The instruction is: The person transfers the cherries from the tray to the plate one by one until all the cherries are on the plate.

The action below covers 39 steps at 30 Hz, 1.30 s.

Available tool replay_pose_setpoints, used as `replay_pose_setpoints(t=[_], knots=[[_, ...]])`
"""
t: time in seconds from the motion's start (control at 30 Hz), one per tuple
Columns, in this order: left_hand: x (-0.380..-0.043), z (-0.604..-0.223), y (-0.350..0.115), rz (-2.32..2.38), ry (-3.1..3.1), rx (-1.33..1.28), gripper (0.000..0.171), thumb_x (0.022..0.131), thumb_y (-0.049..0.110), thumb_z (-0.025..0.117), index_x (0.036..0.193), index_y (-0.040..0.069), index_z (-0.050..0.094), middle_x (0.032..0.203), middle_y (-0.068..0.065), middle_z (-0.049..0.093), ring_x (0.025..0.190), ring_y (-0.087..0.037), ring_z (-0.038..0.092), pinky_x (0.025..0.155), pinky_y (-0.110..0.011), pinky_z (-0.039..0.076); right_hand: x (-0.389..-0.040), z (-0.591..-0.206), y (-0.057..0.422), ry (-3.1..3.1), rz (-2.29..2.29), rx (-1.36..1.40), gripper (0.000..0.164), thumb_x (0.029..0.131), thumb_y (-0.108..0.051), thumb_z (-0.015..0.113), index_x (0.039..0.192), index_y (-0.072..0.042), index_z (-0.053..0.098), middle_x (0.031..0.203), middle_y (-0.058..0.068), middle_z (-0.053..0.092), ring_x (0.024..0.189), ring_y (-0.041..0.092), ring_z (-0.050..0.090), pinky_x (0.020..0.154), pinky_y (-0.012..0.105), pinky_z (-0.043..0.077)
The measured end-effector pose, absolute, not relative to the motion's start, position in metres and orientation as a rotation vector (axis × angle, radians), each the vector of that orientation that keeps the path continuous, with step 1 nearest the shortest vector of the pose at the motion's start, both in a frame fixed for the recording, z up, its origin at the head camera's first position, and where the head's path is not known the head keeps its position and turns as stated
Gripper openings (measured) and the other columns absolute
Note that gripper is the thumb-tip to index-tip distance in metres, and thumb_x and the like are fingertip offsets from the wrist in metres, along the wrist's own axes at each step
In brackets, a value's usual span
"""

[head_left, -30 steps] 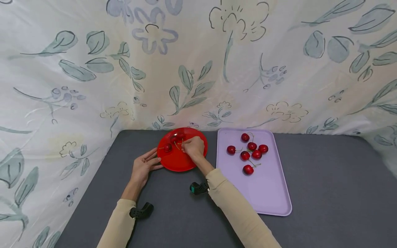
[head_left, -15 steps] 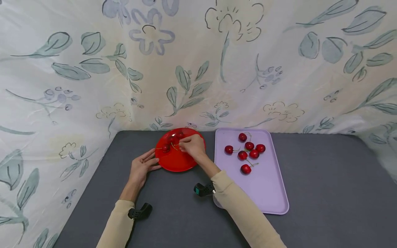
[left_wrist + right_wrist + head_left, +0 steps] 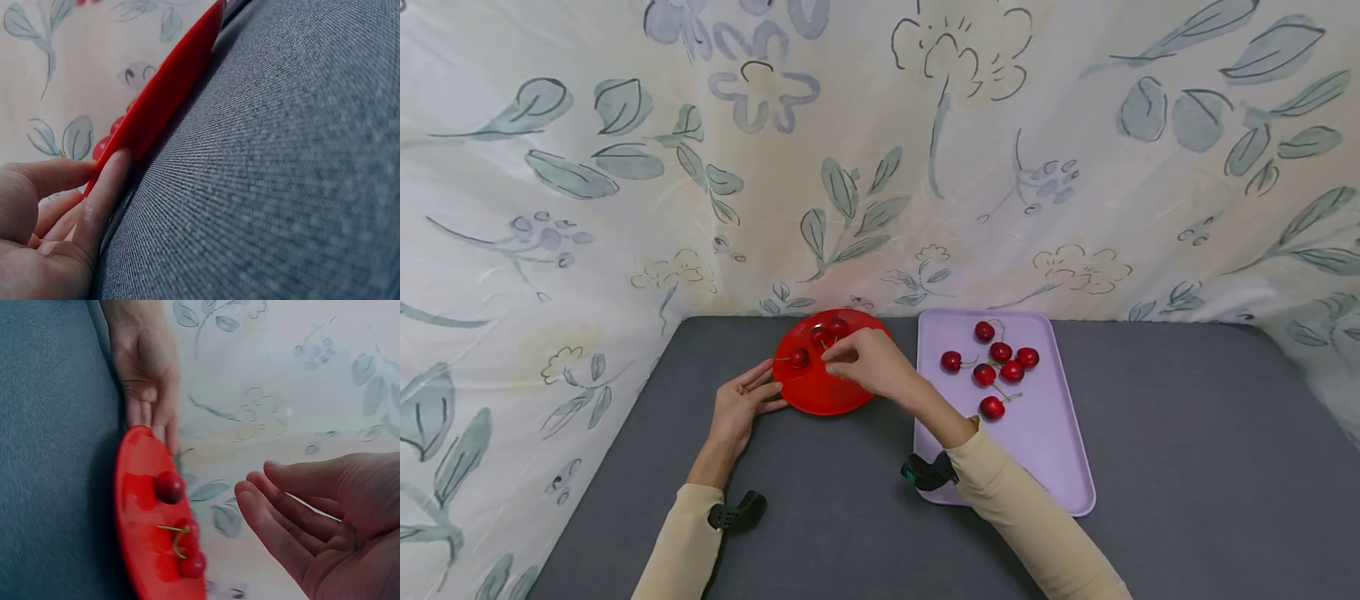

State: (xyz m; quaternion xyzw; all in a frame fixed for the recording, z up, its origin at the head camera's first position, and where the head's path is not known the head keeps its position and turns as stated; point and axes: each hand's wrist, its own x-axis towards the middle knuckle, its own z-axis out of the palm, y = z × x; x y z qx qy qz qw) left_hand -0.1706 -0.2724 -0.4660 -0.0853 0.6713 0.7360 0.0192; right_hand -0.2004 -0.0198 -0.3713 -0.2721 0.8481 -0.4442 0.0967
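A round red plate [image 3: 820, 398] lies at the back of the dark table, bearing three dark red cherries with stems. One cherry [image 3: 799, 357] sits at the left; the other two lie close together towards the back, partly behind my right hand in the head view. My left hand [image 3: 736, 414] pinches the plate's near-left rim, with a finger [image 3: 107, 194] along its underside. Over the plate's right side is my right hand [image 3: 872, 362], thumb and fingers apart. The right wrist view shows nothing between those fingertips [image 3: 245, 499], which are off to the side of the cherries.
Right of the plate lies a lilac tray [image 3: 1045, 450] with several cherries [image 3: 1012, 372] on its back half. My right forearm crosses the tray's near-left corner. A floral cloth [image 3: 880, 167] hangs behind the table's back edge.
Earlier, my right fingers were together at the stems on the plate; now they are parted and the hand is higher. Its wrist has shifted right over the tray. The left hand keeps its hold.
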Motion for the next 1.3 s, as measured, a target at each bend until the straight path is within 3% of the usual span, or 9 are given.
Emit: replay_pose_setpoints(t=[0.37,0.6,0.8,1.03,1.3], knots=[[-0.163,-0.468,-0.28,2.289,2.098,-0.288,0.055,0.095,-0.004,0.059,0.147,-0.002,0.04,0.148,-0.023,0.042,0.089,-0.009,0.071,0.077,-0.032,0.061,-0.182,-0.336,0.016,2.652,-1.125,-0.91,0.02,0.089,-0.013,0.073,0.108,-0.009,0.076,0.101,0.003,0.073,0.09,0.016,0.065,0.078,0.024,0.059],[-0.17,-0.47,-0.273,2.286,2.078,-0.252,0.055,0.095,-0.001,0.06,0.147,-0.001,0.041,0.149,-0.019,0.042,0.096,-0.009,0.069,0.078,-0.033,0.061,-0.181,-0.322,0.077,2.657,-1.063,-0.855,0.021,0.089,-0.008,0.072,0.11,-0.006,0.075,0.102,0.004,0.072,0.089,0.017,0.067,0.079,0.031,0.06],[-0.171,-0.471,-0.273,2.295,2.079,-0.27,0.055,0.095,-0.004,0.059,0.147,0.0,0.042,0.148,-0.019,0.044,0.094,-0.009,0.07,0.077,-0.034,0.061,-0.18,-0.344,0.125,2.725,-0.999,-0.84,0.019,0.086,-0.001,0.073,0.104,-0.003,0.075,0.094,0.008,0.072,0.071,0.016,0.066,0.065,0.029,0.059],[-0.169,-0.47,-0.273,2.273,2.106,-0.286,0.054,0.095,-0.002,0.06,0.147,0.0,0.042,0.148,-0.02,0.043,0.094,-0.009,0.069,0.077,-0.034,0.061,-0.174,-0.371,0.163,2.774,-0.919,-0.847,0.019,0.082,0.001,0.076,0.1,-0.001,0.076,0.095,0.01,0.074,0.083,0.019,0.067,0.071,0.032,0.061],[-0.17,-0.469,-0.271,2.292,2.096,-0.291,0.056,0.094,-0.005,0.06,0.146,-0.002,0.042,0.148,-0.02,0.043,0.092,-0.01,0.07,0.076,-0.034,0.061,-0.172,-0.396,0.184,2.831,-0.788,-0.8,0.022,0.077,0.001,0.08,0.098,-0.003,0.077,0.092,0.007,0.074,0.085,0.022,0.069,0.077,0.04,0.061]])
